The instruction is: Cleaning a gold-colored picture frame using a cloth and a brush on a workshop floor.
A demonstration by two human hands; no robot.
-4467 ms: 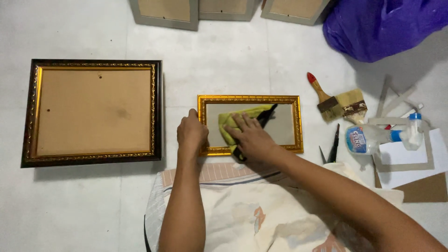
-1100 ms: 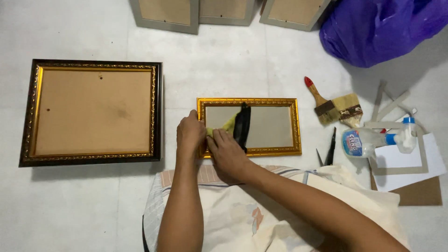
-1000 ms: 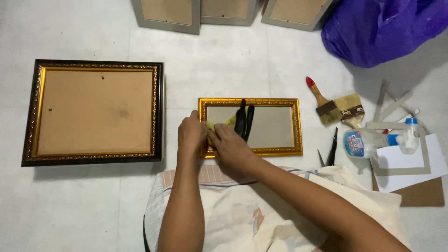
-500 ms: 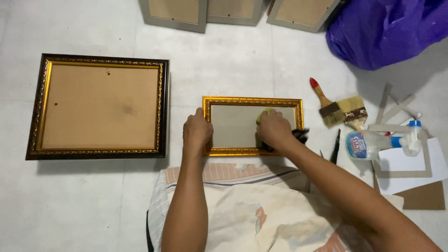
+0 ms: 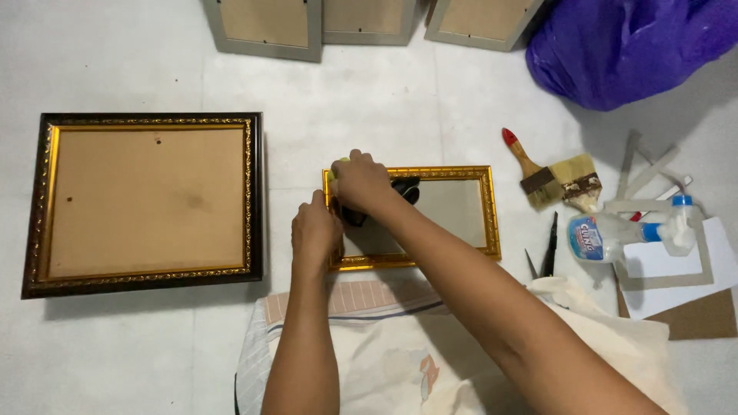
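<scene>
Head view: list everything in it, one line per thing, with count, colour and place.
small frame: 1, gold, centre floor
cloth: 1, yellow and black, under right hand
large frame: 1, dark with gold trim, left
grey frames: 3, top edge
bag: 1, purple, top right
paintbrushes: 2, right
spray bottle: 1, clear, blue nozzle, right
scissors: 1, black
card pieces: several, grey, white, brown
left hand: on small frame's left edge
right hand: pressing cloth, top-left corner

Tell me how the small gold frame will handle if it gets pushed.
The small gold frame lies flat, so it would probably slide, not tip. Its glass looks breakable. The left hand bracing its edge suggests it shifts easily.
</scene>
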